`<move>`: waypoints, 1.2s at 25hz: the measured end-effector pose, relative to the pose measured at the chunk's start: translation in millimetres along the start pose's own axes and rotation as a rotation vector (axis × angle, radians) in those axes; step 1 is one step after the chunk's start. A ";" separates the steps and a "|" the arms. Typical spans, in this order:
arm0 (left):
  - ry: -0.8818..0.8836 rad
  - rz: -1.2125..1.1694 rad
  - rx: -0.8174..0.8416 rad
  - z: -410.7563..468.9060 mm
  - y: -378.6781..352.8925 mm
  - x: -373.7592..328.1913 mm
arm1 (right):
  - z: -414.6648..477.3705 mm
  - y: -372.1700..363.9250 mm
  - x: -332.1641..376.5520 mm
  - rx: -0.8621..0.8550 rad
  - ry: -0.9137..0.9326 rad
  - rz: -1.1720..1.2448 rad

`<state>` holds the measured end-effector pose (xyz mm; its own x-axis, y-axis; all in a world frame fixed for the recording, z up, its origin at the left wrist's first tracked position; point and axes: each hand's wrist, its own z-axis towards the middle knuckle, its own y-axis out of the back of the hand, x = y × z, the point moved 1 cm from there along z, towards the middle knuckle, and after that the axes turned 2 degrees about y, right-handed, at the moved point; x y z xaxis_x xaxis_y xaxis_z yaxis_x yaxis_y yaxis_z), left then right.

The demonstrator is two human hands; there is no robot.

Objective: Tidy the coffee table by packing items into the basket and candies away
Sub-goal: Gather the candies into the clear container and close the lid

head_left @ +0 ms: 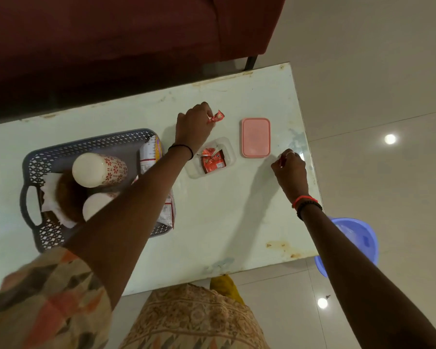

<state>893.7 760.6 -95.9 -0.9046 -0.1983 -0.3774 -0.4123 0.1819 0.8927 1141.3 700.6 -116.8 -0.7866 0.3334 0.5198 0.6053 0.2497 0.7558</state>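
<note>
My left hand (193, 125) pinches a red-wrapped candy (217, 116) above the table, just beyond a small clear container (227, 147). Red candy packets (213, 161) lie inside that container. Its pink lid (256, 137) lies flat to the right of it. My right hand (291, 170) is curled near the table's right edge and seems to pinch a small red piece, mostly hidden by the fingers. The grey perforated basket (61, 153) sits at the left, holding two white cups with red flowers (98, 170), a brown bowl on a napkin and snack packets (150, 153).
The pale coffee table (212, 222) has stained edges. A dark red sofa (111, 34) stands behind it. A blue plastic tub (355, 240) sits on the tiled floor past the table's right edge, partly behind my right forearm.
</note>
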 end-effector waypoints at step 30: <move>0.307 -0.370 -0.426 -238.7 117.8 147.9 | -131.8 -59.0 227.9 0.047 0.444 0.095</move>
<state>737.2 522.8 12.3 -0.6122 -0.4529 -0.6482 -0.5549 -0.3380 0.7602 910.2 642.0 9.5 -0.6974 -0.0625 0.7139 0.6740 0.2814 0.6830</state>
